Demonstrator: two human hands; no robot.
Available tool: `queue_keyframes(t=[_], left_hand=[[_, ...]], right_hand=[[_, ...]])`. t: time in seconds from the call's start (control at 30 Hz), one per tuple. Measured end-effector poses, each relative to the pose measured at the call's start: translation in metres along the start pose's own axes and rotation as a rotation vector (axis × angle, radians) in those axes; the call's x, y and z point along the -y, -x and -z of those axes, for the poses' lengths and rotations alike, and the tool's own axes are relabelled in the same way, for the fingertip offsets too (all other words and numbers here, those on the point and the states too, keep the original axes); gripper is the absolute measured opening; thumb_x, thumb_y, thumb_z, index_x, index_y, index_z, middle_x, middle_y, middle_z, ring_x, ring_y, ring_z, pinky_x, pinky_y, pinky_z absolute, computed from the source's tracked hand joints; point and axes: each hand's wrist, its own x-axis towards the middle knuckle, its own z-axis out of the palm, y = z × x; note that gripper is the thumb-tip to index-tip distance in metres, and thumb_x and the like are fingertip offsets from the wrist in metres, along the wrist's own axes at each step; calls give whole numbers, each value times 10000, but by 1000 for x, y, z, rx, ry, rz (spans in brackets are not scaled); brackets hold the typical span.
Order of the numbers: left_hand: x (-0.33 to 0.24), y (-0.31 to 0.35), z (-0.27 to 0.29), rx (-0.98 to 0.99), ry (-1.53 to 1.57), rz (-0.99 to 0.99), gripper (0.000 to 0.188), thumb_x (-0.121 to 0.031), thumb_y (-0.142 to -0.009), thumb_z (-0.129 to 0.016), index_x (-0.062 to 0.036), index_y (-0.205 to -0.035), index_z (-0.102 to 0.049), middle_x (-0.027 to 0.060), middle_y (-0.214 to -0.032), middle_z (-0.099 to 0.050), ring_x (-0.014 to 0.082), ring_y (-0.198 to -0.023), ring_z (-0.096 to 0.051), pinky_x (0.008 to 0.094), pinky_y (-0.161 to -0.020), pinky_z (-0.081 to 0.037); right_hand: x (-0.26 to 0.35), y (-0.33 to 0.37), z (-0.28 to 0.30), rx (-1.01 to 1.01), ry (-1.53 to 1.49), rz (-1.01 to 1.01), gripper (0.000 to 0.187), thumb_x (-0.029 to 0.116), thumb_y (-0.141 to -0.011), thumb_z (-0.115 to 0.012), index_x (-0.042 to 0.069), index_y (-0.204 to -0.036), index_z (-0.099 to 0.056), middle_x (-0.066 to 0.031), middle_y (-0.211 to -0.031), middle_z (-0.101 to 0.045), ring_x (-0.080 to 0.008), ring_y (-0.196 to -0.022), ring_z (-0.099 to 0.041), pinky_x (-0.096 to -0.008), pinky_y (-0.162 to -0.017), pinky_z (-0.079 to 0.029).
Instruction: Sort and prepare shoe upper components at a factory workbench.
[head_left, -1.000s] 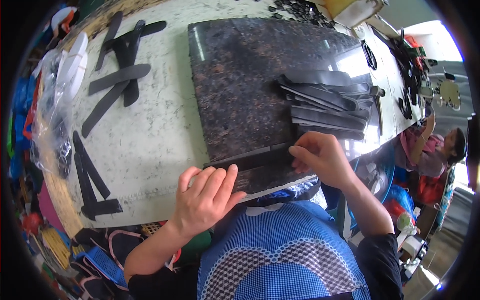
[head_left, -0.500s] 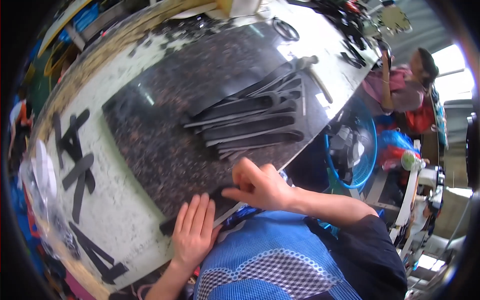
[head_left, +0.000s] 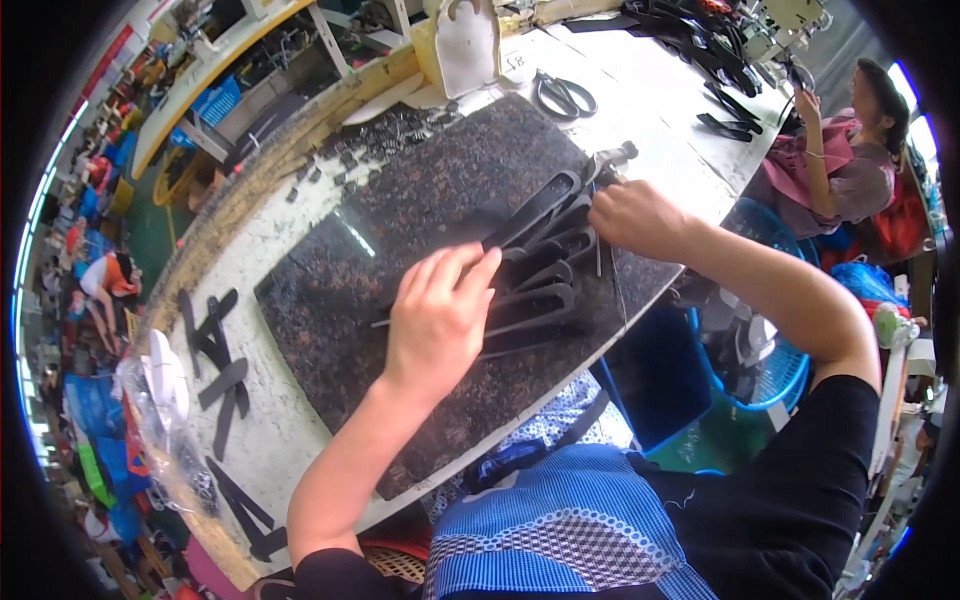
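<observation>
Several strips (head_left: 532, 213) near slab's (head_left: 320, 300) right edge look light, bendy, best end-pinched; left hand (head_left: 437, 318), right hand (head_left: 640, 218) grips I can't tell

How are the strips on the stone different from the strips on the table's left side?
The slab strips lie on dark speckled stone; the left strips lie on pale tabletop. The slab strips mostly point one way; the left strips lie at different angles, some crossing. Both look dark, long and narrow.
</observation>
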Motion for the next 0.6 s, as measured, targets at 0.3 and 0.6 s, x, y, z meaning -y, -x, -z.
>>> queue_keyframes(t=[0.3,0.6], left_hand=[[-15,27,-49,362,-108,-177,956,-529,-907,-762,-113,-1660,-346,192,-1730,-263,365,-1618,-228,586,-1302,-185],[47,-25,-65,203,-266,-75,820,-598,-1048,-510,-96,-1667,-318,171,-1695,-364,333,-1589,-321,544,-1304,-225]], right_hand=[[-49,-6,-11,-221,-142,401,161,190,-834,-727,79,-814,-612,-56,-838,-590,-222,-802,-684,-377,-643,-568],[-50,17,-20,-234,-284,354,184,128,-895,-723,68,-984,-574,-70,-899,-586,-190,-778,-682,-335,-598,-595]])
